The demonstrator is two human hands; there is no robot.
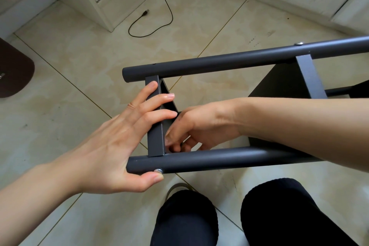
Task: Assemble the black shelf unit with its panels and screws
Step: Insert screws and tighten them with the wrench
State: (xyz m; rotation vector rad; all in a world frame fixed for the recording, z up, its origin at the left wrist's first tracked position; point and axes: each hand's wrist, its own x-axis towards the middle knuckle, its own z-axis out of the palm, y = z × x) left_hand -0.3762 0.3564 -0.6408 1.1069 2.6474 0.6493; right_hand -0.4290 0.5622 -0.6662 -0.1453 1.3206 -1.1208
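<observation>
Over the tiled floor [83, 90], held up at the shelf unit's [219, 158] end: left hand [119, 142] spread, fingers on the end panel [155, 126], thumb pressing the screw [158, 170] into the near tube. Right hand [191, 132] curled behind the panel — pinching something, cannot tell what. Risks cross-threading, or dropping hidden hardware, should the thumb slip.

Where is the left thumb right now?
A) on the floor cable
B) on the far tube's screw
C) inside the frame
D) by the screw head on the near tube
D: the left hand puts its thumb beside the silver screw head on the near tube.
</observation>
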